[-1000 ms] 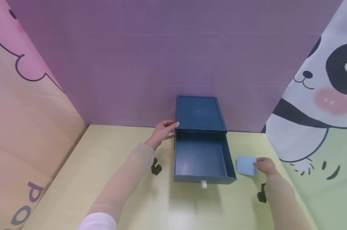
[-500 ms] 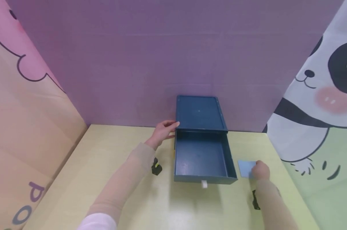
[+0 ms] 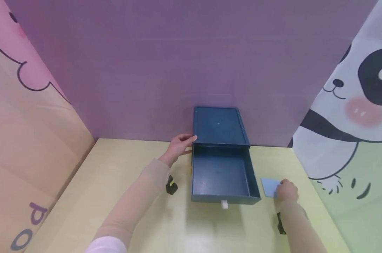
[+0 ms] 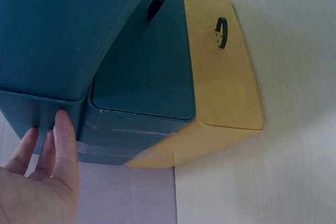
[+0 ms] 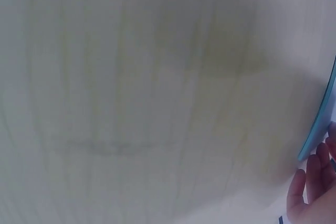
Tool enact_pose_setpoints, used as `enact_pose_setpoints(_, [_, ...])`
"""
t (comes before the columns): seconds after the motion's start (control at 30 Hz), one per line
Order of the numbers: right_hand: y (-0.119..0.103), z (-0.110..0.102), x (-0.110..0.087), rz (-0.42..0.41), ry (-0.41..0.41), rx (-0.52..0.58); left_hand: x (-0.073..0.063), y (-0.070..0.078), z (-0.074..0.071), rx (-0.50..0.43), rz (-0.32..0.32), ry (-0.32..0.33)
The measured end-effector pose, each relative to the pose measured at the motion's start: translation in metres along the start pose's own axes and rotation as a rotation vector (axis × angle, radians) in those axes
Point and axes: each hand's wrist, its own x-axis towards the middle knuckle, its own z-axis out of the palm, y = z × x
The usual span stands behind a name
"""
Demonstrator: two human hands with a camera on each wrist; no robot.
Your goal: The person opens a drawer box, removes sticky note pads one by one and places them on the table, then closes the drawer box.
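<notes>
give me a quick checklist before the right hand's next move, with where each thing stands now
1. Top drawer pulled out: ok.
2. Left hand touching the cabinet: ok, at its left side.
3. Middle drawer and yellow drawer shut: ok.
4. Blue square apart from the top drawer: ok, to its right.
5. Right hand at the blue square: ok.
6. Firm hold there: cannot tell, hidden in the head view, cut off in the right wrist view.

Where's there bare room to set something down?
Free: table left of the left sleeve, and in front of the open drawer. Crowded: right of the drawer, with the blue square and right hand; close left of the cabinet, by the left hand.
</notes>
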Motion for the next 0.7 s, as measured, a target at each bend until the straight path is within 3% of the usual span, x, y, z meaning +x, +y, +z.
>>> enact_pose_setpoints(0.13, [0.000, 0.002, -0.004, 0.035, 0.020, 0.010, 0.000, -0.002, 0.001, -0.008, 0.004, -0.002])
enact_pose_setpoints(0.3, [-0.007, -0.001, -0.008, 0.106, 0.077, 0.119, 0.002, -0.004, 0.001, -0.012, -0.002, -0.016])
enact_pose_setpoints(0.5, [-0.012, -0.011, -0.012, 0.056, 0.137, 0.224, 0.002, -0.003, 0.000, -0.007, -0.004, -0.009])
enact_pose_setpoints(0.7, [-0.014, -0.017, -0.013, 0.068, 0.124, 0.276, 0.002, -0.001, 0.000, 0.002, -0.001, -0.012])
